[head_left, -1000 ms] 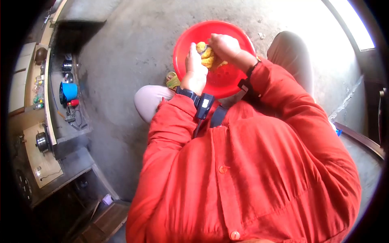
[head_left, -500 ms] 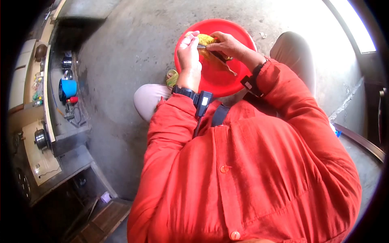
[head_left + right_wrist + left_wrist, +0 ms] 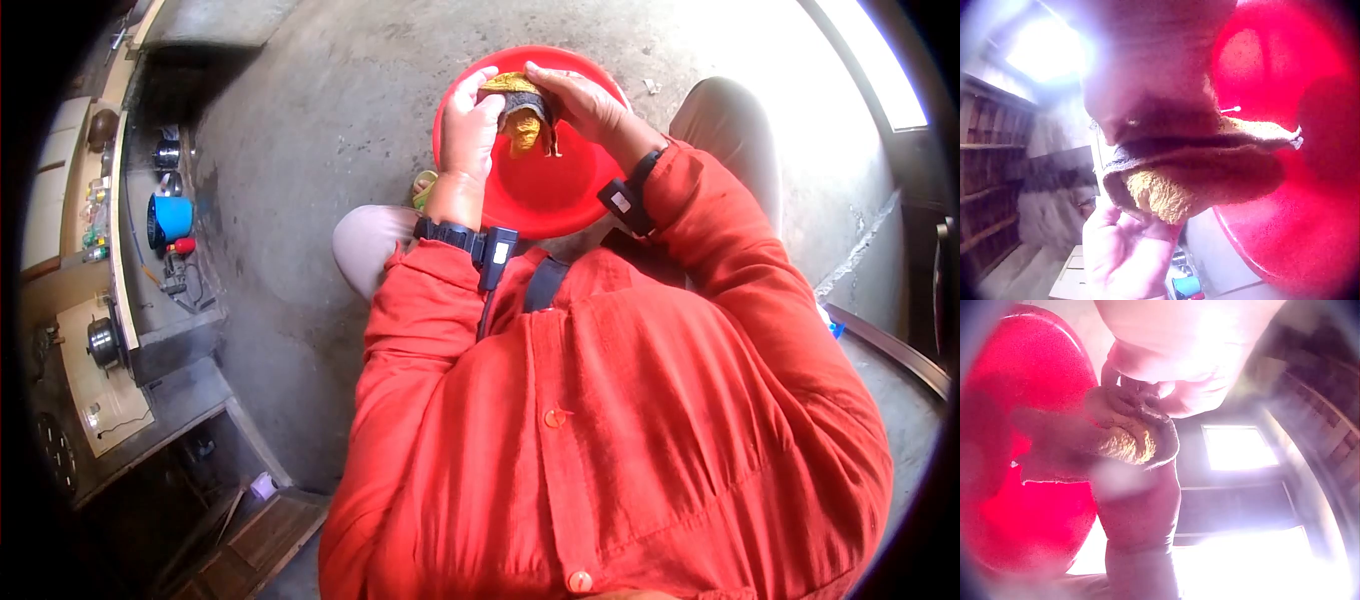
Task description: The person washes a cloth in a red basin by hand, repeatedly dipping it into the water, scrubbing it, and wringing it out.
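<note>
A crumpled yellow cloth piece [image 3: 523, 130] with a dark grey band hangs between both hands over a red basin [image 3: 550, 215]. My left hand [image 3: 468, 130] grips its left side, fingers bent at its edge. On the opposite side my right hand [image 3: 590, 105] pinches the upper edge, its fingers fairly long and its thumb hidden. The left wrist view shows the left hand [image 3: 1191, 356] above the yellow cloth [image 3: 1125, 445] and the right hand [image 3: 1141, 519] below. In the right wrist view, the cloth [image 3: 1160, 197] gapes open between the right hand [image 3: 1147, 69] and the left hand [image 3: 1132, 256].
The basin stands on a grey concrete floor [image 3: 270, 200], between the person's knees [image 3: 372, 250]. Beside it is a foot in a yellow-green sandal [image 3: 424, 188]. At the left are a blue bucket [image 3: 172, 220], a metal pot [image 3: 102, 343] and shelving.
Both hands have come up slightly toward the basin's far rim. The cloth, bunched a second ago, now hangs spread, with its grey band showing. The right hand's fingers have straightened.
</note>
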`<state>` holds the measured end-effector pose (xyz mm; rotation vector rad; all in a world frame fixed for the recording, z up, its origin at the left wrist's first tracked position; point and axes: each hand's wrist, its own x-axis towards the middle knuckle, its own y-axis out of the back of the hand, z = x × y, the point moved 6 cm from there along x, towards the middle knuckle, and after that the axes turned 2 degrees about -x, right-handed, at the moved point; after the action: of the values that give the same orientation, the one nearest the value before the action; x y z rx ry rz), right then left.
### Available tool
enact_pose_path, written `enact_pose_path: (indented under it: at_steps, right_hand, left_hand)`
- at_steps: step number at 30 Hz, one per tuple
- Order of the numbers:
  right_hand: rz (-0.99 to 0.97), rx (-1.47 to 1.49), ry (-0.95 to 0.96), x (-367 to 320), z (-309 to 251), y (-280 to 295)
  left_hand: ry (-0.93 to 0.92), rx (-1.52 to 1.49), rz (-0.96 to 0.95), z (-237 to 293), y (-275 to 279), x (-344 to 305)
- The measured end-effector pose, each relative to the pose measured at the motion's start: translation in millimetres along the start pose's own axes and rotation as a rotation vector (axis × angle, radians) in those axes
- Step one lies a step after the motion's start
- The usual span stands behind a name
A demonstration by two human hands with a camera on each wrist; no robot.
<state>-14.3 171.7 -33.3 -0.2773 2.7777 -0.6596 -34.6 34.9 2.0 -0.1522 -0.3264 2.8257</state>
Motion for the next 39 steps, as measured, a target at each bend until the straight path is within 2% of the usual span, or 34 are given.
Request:
enact_pose_path:
  at_steps: [4,7,10,11,14,18,19,22,23,26,30,31,34,35,38,39]
  right_hand:
    - [-0.080,-0.008,0.001,-6,-7,-6]
    - [-0.088,-0.217,-0.065,-3,0,6]
    - [-0.142,-0.437,-0.042,-27,-26,-13]
    - [-0.117,-0.566,0.009,-27,-32,-9]
    - [-0.042,-0.730,0.405,-41,-55,-20]
    - [-0.129,-0.683,0.327,-49,-51,-28]
    - [-0.147,-0.720,0.226,-45,-43,-26]
    - [-0.161,-0.643,0.109,-32,-25,-13]
    - [-0.174,-0.530,0.079,-29,-21,-11]
    - [-0.144,-0.726,0.150,-23,-21,-7]
    - [-0.203,-1.036,0.147,-25,-4,-14]
    - [-0.151,-1.079,0.109,-21,2,-12]
    - [0.167,-1.261,0.322,-9,2,0]
    - [0.211,-1.220,0.292,-12,-2,2]
    - [0.255,-1.081,0.441,-20,-11,-5]
    - [0.225,-1.126,0.506,-24,-17,-12]
  left_hand:
    - [0.022,0.188,-0.039,1,9,1]
    - [-0.236,0.557,0.022,9,21,9]
    - [-0.135,0.257,-0.094,30,-4,-4]
    - [-0.166,0.239,-0.088,36,-8,-9]
    - [-0.202,0.232,-0.146,45,-18,-21]
    - [-0.145,0.024,-0.166,44,-21,-29]
    - [-0.086,-0.043,-0.175,39,-20,-28]
    - [-0.075,-0.222,-0.099,31,-9,-18]
    - [-0.108,-0.223,-0.078,29,-6,-16]
    - [-0.072,-0.294,-0.089,21,1,-11]
    - [-0.035,-0.374,-0.030,17,8,-12]
    - [-0.032,-0.380,-0.031,16,10,-12]
    - [-0.008,-0.407,-0.041,15,11,-11]
    - [0.005,-0.416,-0.047,14,10,-11]
    - [0.044,-0.433,-0.049,9,9,-9]
    - [0.037,-0.425,-0.049,7,10,-7]
